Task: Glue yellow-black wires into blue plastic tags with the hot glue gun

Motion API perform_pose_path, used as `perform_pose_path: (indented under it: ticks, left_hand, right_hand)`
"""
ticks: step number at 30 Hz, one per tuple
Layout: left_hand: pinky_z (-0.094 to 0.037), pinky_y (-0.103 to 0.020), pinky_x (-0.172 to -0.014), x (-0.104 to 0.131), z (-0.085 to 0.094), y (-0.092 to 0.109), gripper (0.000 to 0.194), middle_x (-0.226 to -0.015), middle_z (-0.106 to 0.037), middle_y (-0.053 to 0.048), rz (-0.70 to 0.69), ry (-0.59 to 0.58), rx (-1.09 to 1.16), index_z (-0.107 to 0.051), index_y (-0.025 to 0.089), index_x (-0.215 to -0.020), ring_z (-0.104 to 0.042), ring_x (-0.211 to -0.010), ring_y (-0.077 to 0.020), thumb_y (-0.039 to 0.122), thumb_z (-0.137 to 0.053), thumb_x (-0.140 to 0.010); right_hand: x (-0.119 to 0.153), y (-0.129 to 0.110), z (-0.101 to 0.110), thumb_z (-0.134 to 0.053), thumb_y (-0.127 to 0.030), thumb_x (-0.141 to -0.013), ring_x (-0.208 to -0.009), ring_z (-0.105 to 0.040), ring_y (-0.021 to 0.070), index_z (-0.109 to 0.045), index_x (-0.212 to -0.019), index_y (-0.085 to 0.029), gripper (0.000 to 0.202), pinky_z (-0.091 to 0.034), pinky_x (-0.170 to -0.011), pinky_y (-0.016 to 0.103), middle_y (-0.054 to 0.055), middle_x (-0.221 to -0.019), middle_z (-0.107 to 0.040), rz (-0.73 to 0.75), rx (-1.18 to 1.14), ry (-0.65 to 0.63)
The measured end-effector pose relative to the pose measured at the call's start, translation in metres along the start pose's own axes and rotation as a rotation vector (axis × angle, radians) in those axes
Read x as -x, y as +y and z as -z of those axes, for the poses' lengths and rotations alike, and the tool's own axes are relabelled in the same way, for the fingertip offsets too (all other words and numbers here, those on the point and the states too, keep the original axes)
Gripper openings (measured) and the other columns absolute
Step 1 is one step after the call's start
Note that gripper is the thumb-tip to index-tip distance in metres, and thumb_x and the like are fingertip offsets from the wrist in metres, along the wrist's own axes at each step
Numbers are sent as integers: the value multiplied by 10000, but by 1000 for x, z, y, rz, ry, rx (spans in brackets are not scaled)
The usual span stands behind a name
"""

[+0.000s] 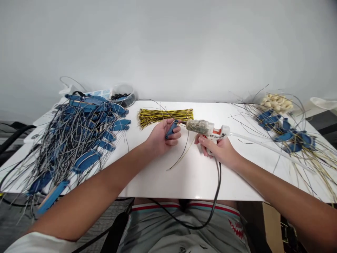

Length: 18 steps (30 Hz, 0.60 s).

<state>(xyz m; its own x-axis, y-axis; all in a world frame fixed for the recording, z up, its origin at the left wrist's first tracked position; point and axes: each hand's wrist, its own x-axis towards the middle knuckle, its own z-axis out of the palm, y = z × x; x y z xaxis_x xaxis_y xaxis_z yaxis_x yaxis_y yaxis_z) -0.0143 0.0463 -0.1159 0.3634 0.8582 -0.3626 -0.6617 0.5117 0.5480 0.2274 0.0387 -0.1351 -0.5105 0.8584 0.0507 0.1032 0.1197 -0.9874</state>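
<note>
Near the middle of the white table, my left hand [164, 136] pinches a small blue piece [171, 129] with thin wires hanging from it. My right hand [214, 146] is wrapped round the grip of a white hot glue gun [206, 128]. Its nozzle points left and meets the blue piece or sits very close; I cannot tell which. A long clear glue stick [263, 143] sticks out of the gun's back. Just behind my left hand lies a bundle of yellow and black wires [165, 115].
On the left is a heap of blue pieces with grey wires [86, 161], and behind it a clear round tub [129, 100] of small black parts. More wired blue pieces [295, 138] lie right, by cream-coloured parts [277, 102]. The gun's black cord [218, 189] hangs over the front edge.
</note>
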Motion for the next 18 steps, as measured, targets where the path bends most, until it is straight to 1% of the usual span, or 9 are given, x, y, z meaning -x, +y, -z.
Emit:
perform_pose_path:
  ticks: [2, 4, 8, 10, 13, 15, 18]
  left_hand:
    - [-169, -138, -328, 2, -2, -4, 178, -724, -327, 38, 24, -16, 8, -588, 142, -969, -284, -458, -69, 282, -480, -994]
    - [-168, -134, -332, 4, -4, -8, 169, -728, -320, 39, 42, -15, 16, -595, 143, -975, -286, -466, -69, 279, -494, -984]
    - [-158, -127, -337, 8, -9, -12, 140, -733, -316, 36, 49, 9, 36, -583, 144, -940, -274, -478, -67, 250, -496, -967]
    - [-156, -129, -338, 10, -11, -13, 138, -739, -316, 33, 42, 22, 52, -558, 144, -888, -266, -487, -66, 240, -492, -963]
    - [-162, -129, -343, 11, -12, -16, 168, -742, -309, 30, 50, 29, 76, -525, 143, -827, -255, -498, -64, 228, -484, -966]
    - [-166, -127, -349, 10, -12, -17, 144, -737, -304, 34, 57, 18, 85, -560, 140, -871, -250, -501, -66, 229, -496, -964]
    - [-162, -125, -353, 10, -12, -18, 124, -729, -303, 37, 63, 0, 97, -597, 144, -942, -248, -504, -73, 233, -513, -959]
  right_hand:
    - [5, 3, 0, -650, -564, -1004, -492, -494, 126, -713, -987, -151, 419, -400, -440, 258, 20, -612, -605, -35, 2, -20]
    - [8, 5, 1, -654, -571, -999, -519, -529, 142, -740, -1014, -155, 425, -425, -456, 271, 37, -643, -636, -59, 26, -12]
    - [9, 5, 3, -654, -540, -1003, -546, -579, 150, -761, -978, -167, 389, -469, -499, 280, 41, -664, -648, -88, 139, 81]
    - [8, 4, 5, -655, -519, -1005, -560, -593, 144, -742, -942, -171, 363, -477, -506, 272, 40, -697, -652, -82, 171, 96]
    - [8, 3, 7, -645, -521, -1008, -589, -614, 149, -704, -905, -181, 360, -473, -496, 263, 40, -724, -657, -93, 183, 66]
    - [8, 2, 9, -643, -528, -1008, -617, -631, 160, -684, -882, -188, 365, -489, -518, 267, 35, -707, -649, -108, 199, 46]
    - [9, 0, 9, -631, -530, -1015, -604, -618, 155, -666, -872, -192, 368, -503, -540, 281, 34, -720, -656, -133, 230, 10]
